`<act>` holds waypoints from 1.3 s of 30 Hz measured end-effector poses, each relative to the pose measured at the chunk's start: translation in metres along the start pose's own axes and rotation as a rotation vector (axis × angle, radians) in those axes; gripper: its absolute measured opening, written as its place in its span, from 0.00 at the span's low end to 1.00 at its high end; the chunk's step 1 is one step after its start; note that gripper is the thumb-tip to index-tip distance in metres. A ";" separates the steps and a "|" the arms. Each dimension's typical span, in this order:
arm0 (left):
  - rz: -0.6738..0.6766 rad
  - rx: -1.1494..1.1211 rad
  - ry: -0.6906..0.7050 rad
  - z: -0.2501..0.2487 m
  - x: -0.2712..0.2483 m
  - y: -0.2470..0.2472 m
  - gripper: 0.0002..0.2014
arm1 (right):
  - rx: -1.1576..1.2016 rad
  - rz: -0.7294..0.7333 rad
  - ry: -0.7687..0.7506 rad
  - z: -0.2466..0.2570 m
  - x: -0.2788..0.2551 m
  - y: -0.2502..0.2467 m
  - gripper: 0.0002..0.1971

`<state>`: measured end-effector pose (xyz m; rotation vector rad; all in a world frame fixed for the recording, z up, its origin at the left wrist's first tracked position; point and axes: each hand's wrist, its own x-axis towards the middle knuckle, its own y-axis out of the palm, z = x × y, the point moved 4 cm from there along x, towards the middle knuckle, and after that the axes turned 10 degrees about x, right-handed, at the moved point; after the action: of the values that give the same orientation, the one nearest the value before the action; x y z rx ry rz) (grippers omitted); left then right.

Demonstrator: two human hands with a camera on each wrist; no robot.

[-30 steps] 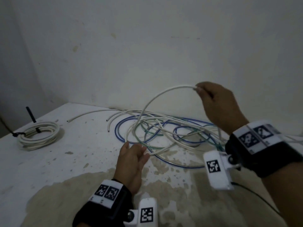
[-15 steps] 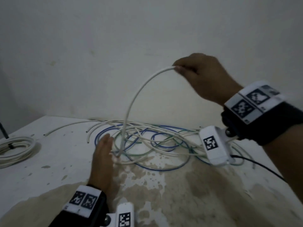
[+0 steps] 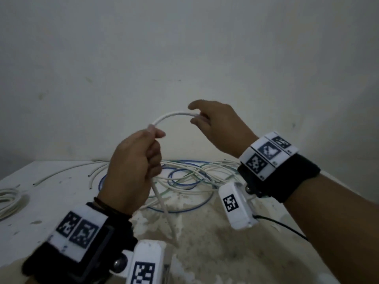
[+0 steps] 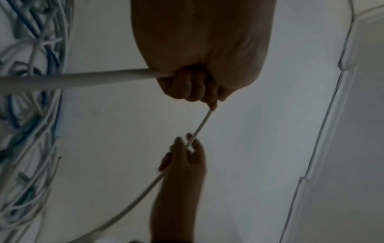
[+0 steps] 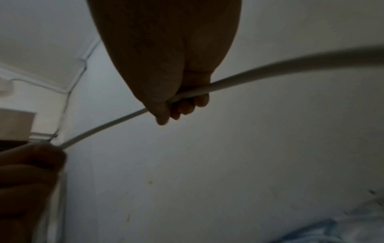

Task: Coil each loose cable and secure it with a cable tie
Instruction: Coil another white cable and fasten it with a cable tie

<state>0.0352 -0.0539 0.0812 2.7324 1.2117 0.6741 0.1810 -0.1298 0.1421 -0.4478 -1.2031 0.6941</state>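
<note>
A white cable [image 3: 174, 115] arcs in the air between my two hands, above the table. My left hand [image 3: 152, 138] grips it in a fist, and the cable drops from under that fist [image 3: 164, 208] to the table. My right hand [image 3: 200, 119] holds the arc's other end, with its index finger sticking out. In the left wrist view the left hand's fingers [image 4: 187, 88] curl round the cable [image 4: 83, 79]. The right wrist view has the right hand's fingers [image 5: 185, 106] wrapped round the cable [image 5: 270, 70]. A tangle of white, blue and green cables [image 3: 184, 177] lies behind the hands.
A coiled white cable [image 3: 9, 198] lies at the left edge of the stained white table [image 3: 51, 212]. Loose white cable ends [image 3: 67, 171] trail left of the tangle. A pale wall stands close behind. A thin black wire [image 3: 283, 226] runs from the right wrist camera.
My left hand rose off the table and took hold of the white cable. My right hand came down and closer, so the tall loop is now a short arc between the hands.
</note>
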 end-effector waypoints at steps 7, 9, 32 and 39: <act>-0.093 -0.194 0.102 -0.032 0.010 -0.017 0.15 | -0.151 0.396 0.499 -0.105 -0.107 0.025 0.10; -0.117 -0.182 0.101 -0.031 0.014 -0.020 0.16 | -0.109 0.452 0.590 -0.127 -0.136 0.029 0.13; -0.092 -0.176 -0.043 0.009 0.022 -0.010 0.12 | 0.048 -0.355 0.331 -0.086 -0.074 -0.083 0.13; -0.039 0.014 -0.255 0.034 0.021 -0.009 0.12 | 0.282 -0.412 0.342 -0.062 -0.077 -0.071 0.12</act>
<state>0.0564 -0.0292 0.0558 2.6934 1.2090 0.3012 0.2421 -0.2310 0.1162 -0.0693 -0.8217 0.4003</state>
